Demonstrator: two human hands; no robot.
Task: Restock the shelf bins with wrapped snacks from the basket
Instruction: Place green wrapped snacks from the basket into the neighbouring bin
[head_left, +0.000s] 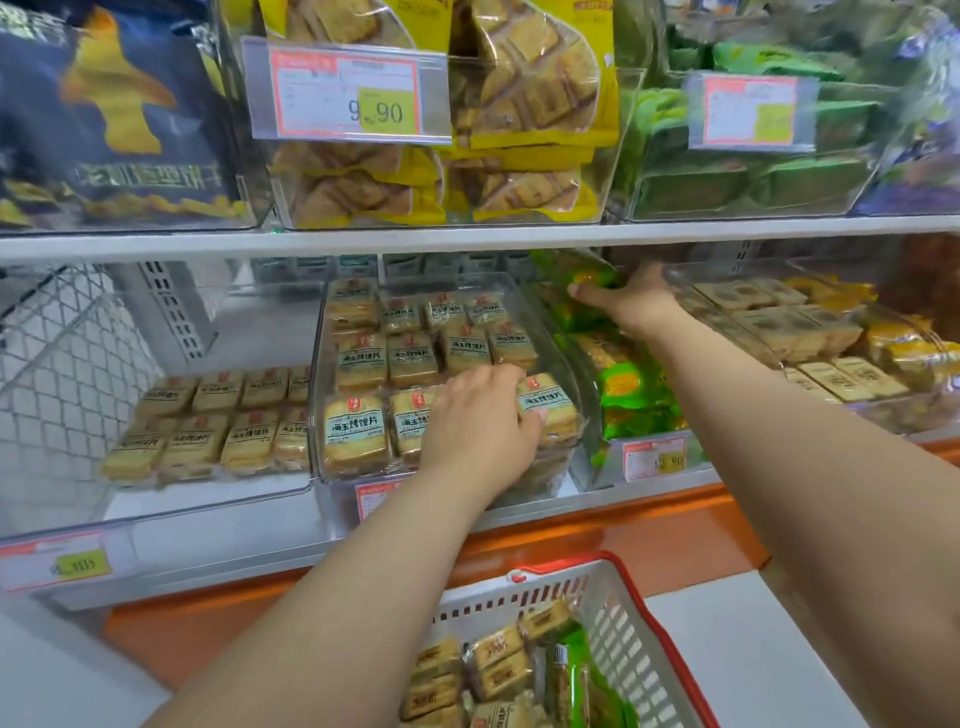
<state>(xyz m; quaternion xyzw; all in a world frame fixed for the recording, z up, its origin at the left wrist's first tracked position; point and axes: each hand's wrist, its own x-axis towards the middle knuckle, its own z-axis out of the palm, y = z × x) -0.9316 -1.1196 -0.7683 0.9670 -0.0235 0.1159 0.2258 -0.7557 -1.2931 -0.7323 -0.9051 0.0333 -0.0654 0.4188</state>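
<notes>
While above the basket (631, 613), two hands: left hand (480, 415), right hand (631, 296).

basket (639, 618) cut off below, price tags (749, 110) blurred

Bright even light, blurred warped edges

toast snack packs (356, 434): showing golden-brown under clear wrap, pale teal labels carrying dark characters
green snack packs (621, 384): glowing bright green with yellow-orange patches
basket (631, 639): showing white slotted walls, red rim running along the top
price tags (655, 459): showing white, framed in red, bearing yellow patches
shelf edge (597, 535): running orange
upper cracker bags (524, 104): showing yellow around tan crackers
</notes>
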